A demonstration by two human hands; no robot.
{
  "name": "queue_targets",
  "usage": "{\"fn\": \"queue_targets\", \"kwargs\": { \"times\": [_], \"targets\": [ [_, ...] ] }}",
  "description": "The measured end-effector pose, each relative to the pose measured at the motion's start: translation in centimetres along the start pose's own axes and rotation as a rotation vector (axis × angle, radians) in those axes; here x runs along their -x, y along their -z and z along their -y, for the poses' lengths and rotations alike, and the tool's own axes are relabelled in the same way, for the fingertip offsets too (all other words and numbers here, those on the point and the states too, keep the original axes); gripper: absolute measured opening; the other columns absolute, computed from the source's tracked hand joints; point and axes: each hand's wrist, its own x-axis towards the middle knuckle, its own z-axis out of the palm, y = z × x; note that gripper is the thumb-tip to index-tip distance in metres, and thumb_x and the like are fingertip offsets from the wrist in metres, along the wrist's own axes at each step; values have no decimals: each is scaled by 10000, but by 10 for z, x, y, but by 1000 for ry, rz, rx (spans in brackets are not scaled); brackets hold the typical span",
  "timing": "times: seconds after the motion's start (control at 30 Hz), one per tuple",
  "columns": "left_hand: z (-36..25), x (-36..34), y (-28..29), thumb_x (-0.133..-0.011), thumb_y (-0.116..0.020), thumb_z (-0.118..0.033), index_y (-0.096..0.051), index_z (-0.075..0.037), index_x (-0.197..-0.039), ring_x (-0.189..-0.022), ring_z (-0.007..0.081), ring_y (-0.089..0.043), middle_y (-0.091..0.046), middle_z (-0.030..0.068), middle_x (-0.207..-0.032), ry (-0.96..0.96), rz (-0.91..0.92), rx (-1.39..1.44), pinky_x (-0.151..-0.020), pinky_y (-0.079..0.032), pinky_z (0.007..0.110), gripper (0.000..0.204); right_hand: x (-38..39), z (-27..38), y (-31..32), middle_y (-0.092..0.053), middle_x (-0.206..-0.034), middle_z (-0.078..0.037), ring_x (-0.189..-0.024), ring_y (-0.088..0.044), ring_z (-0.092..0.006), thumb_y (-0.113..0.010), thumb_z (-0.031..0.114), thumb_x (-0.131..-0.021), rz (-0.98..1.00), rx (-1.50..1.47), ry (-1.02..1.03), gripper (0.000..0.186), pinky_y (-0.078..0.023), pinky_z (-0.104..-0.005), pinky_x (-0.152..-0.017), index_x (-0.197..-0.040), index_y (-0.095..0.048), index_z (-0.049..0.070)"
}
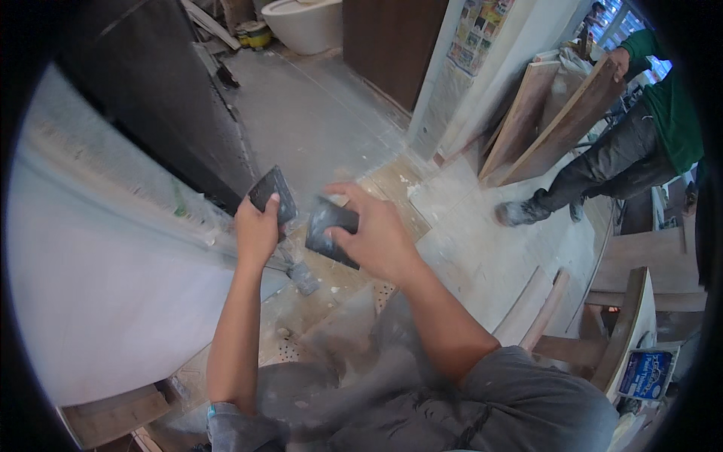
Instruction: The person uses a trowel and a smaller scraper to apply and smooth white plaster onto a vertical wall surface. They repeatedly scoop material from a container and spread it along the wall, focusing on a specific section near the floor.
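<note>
My left hand (256,233) is closed on a thin dark rectangular plate (277,188), the thumb lying on its face. Close beside it, my right hand (380,233) grips a second dark plate (320,237), with pale smears, between thumb and fingers. That plate is slightly blurred. A small gap separates the two plates. Below them, near the foot of the wall, lies a small grey block (303,279). Whether the plates are stiff or flexible I cannot tell.
To my left stands a pale wall end (113,181) beside a dark panel (166,83). A toilet (305,26) is beyond the doorway. At right, a person in green (674,105) holds a wooden board (565,120). A blue-labelled can (646,374) stands near wood pieces.
</note>
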Motion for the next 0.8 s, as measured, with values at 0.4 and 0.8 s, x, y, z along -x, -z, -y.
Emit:
{"fn": "queue_targets", "kwargs": {
  "times": [0.4,0.8],
  "targets": [
    [14,-138,-71,-1013,-640,-185,-598,86,-1212,-790,228,-705,-702,161,-1073,219,-121,252,-619,-609,352,339,-104,-84,-56,-726,-925,-238,-926,-695,-431,-691,27,-758,35,302,-317,275,-553,-493,-845,-1023,-764,40],
    [-172,28,72,-1032,-493,-31,-547,-82,-1474,-1154,342,-654,-657,201,-1281,205,480,-365,-998,-495,403,449,-9,-109,-45,-770,-1005,-166,-915,-736,-261,-782,203,-805,-159,-381,-802,387,-565,-394,-843,-1145,-744,23]
  ]
}}
